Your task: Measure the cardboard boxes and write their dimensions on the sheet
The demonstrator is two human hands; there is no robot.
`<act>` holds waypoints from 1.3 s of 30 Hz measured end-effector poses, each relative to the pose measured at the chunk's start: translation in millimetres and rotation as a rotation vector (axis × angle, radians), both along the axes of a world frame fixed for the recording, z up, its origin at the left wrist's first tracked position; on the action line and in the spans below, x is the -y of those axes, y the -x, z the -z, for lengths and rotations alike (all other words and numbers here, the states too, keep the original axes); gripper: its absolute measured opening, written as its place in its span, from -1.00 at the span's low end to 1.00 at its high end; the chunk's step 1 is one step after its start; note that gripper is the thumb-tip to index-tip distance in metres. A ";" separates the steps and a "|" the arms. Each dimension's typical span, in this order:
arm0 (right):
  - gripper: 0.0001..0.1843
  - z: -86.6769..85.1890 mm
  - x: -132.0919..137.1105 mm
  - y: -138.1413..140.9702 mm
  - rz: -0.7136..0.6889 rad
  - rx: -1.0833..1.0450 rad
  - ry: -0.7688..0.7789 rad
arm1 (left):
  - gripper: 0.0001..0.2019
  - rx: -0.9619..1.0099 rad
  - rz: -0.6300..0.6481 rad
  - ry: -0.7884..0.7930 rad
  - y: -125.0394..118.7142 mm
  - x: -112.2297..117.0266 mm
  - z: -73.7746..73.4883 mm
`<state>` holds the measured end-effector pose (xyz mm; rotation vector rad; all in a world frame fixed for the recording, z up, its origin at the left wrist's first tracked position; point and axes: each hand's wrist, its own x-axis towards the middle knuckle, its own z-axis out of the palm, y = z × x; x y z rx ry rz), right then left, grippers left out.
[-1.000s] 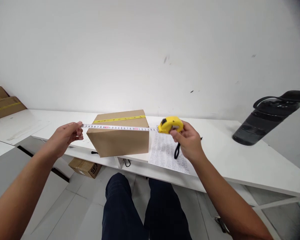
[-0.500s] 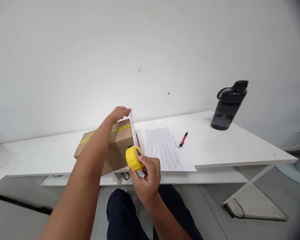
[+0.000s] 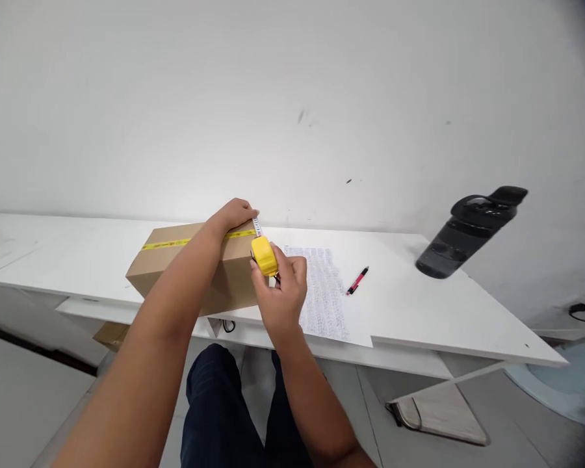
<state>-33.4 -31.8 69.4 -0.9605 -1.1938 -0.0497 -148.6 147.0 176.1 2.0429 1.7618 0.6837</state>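
Note:
A brown cardboard box (image 3: pixel 236 279) with yellow printed tape across its top sits on the white table, partly covered by my left forearm. At its far right corner my left hand (image 3: pixel 238 213) pinches the end of the white blade of a tape measure. The yellow tape measure (image 3: pixel 264 255) is gripped in my right hand (image 3: pixel 285 292), close to the box's near right top edge. A short stretch of blade shows between the two hands, along the box's right edge.
Right of the box lies a printed sheet of paper (image 3: pixel 324 299), with a red and black pen (image 3: pixel 357 281) beside it. A dark water bottle (image 3: pixel 468 234) stands farther right on the white table (image 3: pixel 400 318). Another cardboard box (image 3: pixel 111 335) is below the table at left.
My right hand has moved up and away from me with the tape measure, shortening the visible blade. My left hand stays at the box's far corner. The camera view has tilted.

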 end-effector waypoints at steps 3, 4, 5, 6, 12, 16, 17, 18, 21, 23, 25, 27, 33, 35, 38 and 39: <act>-0.62 0.6 -1.8 2.1 0.028 -0.003 -0.018 | -0.78 -0.060 -0.001 0.038 -4.8 7.6 -3.6; -0.63 1.2 -0.6 1.8 0.032 -0.012 -0.021 | -0.78 -0.084 -0.005 0.051 -6.6 9.5 -5.1; -0.64 1.8 0.9 1.2 0.032 -0.024 -0.013 | -0.78 -0.108 -0.009 0.064 -8.5 10.9 -6.6; -0.64 2.2 2.6 0.6 0.027 -0.038 0.001 | -0.76 -0.132 -0.013 0.076 -10.3 11.7 -7.8; -0.67 -2.3 8.8 4.0 0.024 -0.050 0.058 | -0.63 -0.248 -0.019 0.101 -15.0 12.9 -9.5; -0.66 -2.6 10.5 9.2 0.018 0.001 0.056 | -0.63 -0.313 -0.029 0.085 -15.6 15.2 -6.8; -0.65 -2.0 10.7 9.8 0.013 -0.003 0.068 | -0.61 -0.331 -0.034 0.076 -16.4 15.3 -5.9; -0.65 -1.3 10.9 10.2 0.010 -0.009 0.078 | -0.58 -0.349 -0.041 0.068 -17.3 15.0 -4.9; -0.63 -0.4 10.7 10.7 0.005 -0.025 0.095 | -0.49 -0.405 -0.074 0.034 -20.6 13.6 -2.5; -0.62 -0.5 10.4 11.0 0.003 -0.024 0.103 | -0.47 -0.440 -0.099 -0.007 -22.7 13.7 -1.9; -0.61 -0.4 10.5 11.5 0.000 -0.021 0.109 | -0.47 -0.468 -0.112 -0.055 -24.3 15.3 -2.1; -0.61 0.5 11.2 11.4 -0.003 -0.015 0.110 | -0.47 -0.486 -0.119 -0.091 -25.2 17.8 -2.4; -0.59 6.2 16.2 -2.9 -0.088 0.020 0.142 | -0.49 -0.459 -0.149 -0.227 -23.7 27.1 -12.4; -0.61 7.3 17.3 -14.4 -0.104 0.031 0.173 | -0.47 -0.416 -0.163 -0.285 -23.3 35.6 -25.9; -0.62 12.3 21.8 -33.4 -0.133 0.041 0.210 | -0.43 -0.335 -0.105 -0.377 -17.4 67.4 -52.4; -0.61 16.0 25.6 -38.7 -0.148 0.041 0.207 | -0.43 -0.310 -0.068 -0.412 -11.4 85.2 -59.0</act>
